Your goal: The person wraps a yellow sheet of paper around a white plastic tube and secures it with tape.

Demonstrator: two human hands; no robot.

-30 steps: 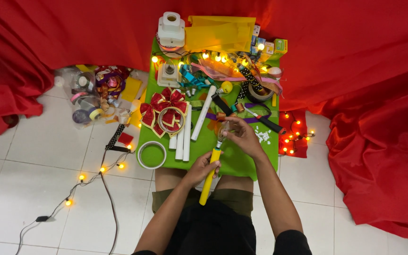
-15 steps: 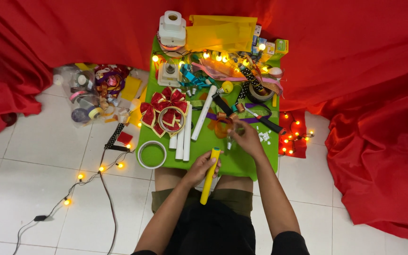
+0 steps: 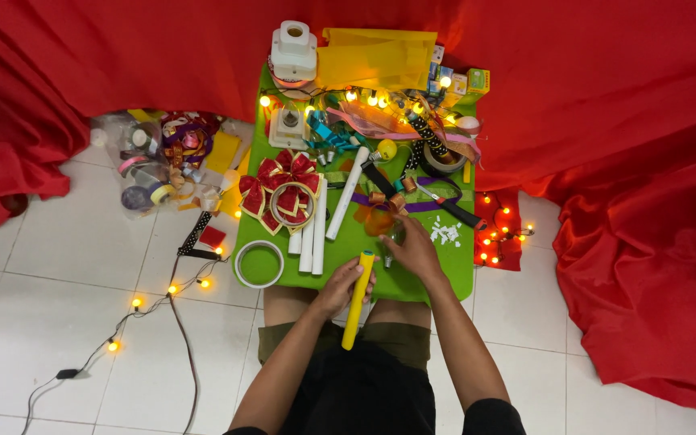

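My left hand (image 3: pixel 340 286) grips a long yellow stick-shaped tool (image 3: pixel 356 300) at the near edge of the green table (image 3: pixel 445 274); the tool points away from me. My right hand (image 3: pixel 416 248) is closed around a small clear bulb-like piece (image 3: pixel 396 234), just below an orange and bronze ribbon bit (image 3: pixel 379 211). A red and gold ribbon bow (image 3: pixel 279 192) lies to the left, beside three white tubes (image 3: pixel 313 229). A roll of white tape (image 3: pixel 258 263) sits at the near left corner.
Yellow paper (image 3: pixel 376 58), a white device (image 3: pixel 293 48), ribbons and lit bulbs crowd the table's far end. A string of lights (image 3: pixel 167 290) trails over the white tile floor at left, near a pile of ribbon spools (image 3: pixel 163 157). Red cloth (image 3: pixel 630 177) surrounds everything.
My right hand has drawn back toward me from the ribbons to the table's near middle. The left hand and yellow tool have stayed almost in place.
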